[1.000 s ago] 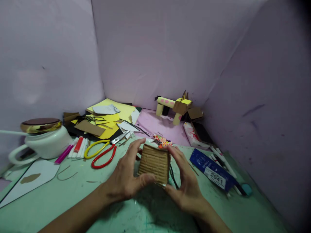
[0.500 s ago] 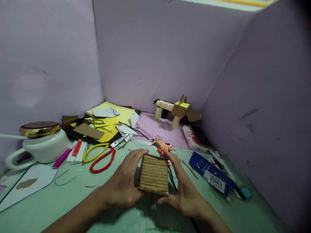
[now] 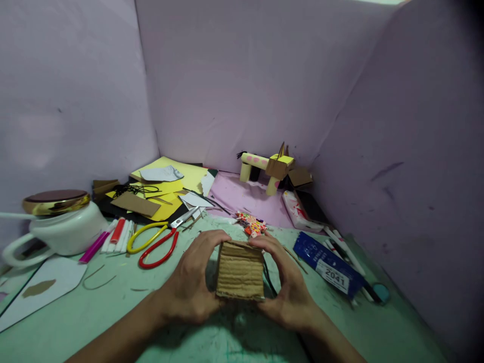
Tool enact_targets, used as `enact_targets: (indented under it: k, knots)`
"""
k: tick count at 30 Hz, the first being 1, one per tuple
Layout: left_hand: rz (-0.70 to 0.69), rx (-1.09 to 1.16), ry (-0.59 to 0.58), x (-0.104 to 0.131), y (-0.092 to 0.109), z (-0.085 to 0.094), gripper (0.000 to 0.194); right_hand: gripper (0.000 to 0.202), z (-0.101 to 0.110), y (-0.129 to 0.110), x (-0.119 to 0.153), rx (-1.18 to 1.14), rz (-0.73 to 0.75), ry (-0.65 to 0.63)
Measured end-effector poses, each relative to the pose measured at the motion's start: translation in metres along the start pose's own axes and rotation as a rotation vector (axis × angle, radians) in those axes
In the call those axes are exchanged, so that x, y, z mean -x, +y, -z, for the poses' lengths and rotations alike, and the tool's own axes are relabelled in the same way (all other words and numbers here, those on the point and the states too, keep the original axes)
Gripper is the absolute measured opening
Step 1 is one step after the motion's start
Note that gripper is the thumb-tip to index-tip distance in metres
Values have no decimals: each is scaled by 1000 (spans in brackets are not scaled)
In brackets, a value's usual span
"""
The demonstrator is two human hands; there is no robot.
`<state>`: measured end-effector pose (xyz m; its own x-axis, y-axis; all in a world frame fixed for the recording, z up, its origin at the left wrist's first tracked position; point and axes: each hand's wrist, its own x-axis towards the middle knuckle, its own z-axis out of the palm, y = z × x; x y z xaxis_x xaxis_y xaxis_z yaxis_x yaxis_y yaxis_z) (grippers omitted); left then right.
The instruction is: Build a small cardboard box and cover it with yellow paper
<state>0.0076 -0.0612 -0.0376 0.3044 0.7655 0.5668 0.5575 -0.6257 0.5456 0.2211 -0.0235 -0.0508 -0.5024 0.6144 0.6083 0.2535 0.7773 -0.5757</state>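
A small square piece of corrugated cardboard (image 3: 240,270), its ridged face toward me, is held between my two hands at the front middle of the table. My left hand (image 3: 196,280) grips its left side, fingers at the top corner and thumb low. On the opposite side, my right hand (image 3: 289,282) has its fingertips on the upper right corner and its thumb by the lower right one. Just beyond lies a floral-patterned paper piece (image 3: 250,222). Scissors (image 3: 161,247) with one yellow and one red handle rest open to the left.
A yellow giraffe-like paper figure (image 3: 260,164) stands at the back. White mug (image 3: 66,229), markers (image 3: 119,237) and yellow paper (image 3: 170,189) occupy the left side. A blue pouch (image 3: 325,262) with pens lies right. Purple walls (image 3: 242,85) enclose the table (image 3: 124,322).
My right thumb has moved up against the cardboard's lower right corner. The cardboard is tilted slightly differently, and the view has shifted a little.
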Motion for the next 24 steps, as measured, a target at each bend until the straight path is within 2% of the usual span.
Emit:
enact_targets:
  k: [4,6,7,9,12,17,24]
  knots:
    - [23,-6,-4,3,-4,-1,74,91,5,6,2,-11,-50,-131]
    - [51,-15,25,4,-8,-1,77,101,6,7,3,-50,-65,-126]
    - [61,-27,47,5,-10,-2,78,102,7,7,3,-73,-73,-79]
    - [49,-64,97,6,-13,-4,79,90,6,5,3,-82,-80,75]
    - [-29,-162,155,7,-15,-9,78,58,1,-1,3,-3,-60,255]
    - [-50,-268,227,9,-16,-19,77,41,-11,-9,0,18,-103,282]
    - [-122,-257,229,9,-15,-21,75,28,-11,-12,-4,-206,-130,288]
